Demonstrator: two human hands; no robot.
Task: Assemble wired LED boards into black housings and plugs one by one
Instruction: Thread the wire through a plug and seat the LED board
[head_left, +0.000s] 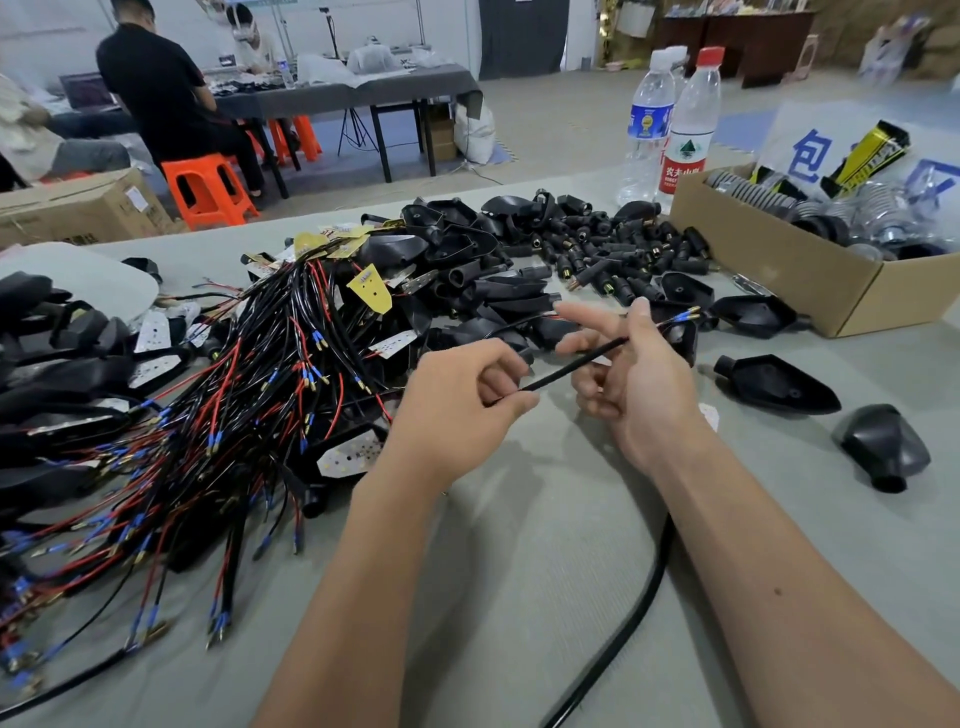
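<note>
My left hand (467, 400) and right hand (631, 374) both pinching one black cable (571, 366), near the cardboard box (779, 270).

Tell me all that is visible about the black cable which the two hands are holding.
The black cable is thin, sheathed in what looks like matte rubber or plastic. It runs straight and slanted, from the left hand, which pinches its lower end, up to the right hand, whose fingers hold it further along. Beyond the right hand, thin wires with blue sleeves and brass-coloured terminals stick out. It is lifted above the grey table, in front of the pile of black housings.
</note>
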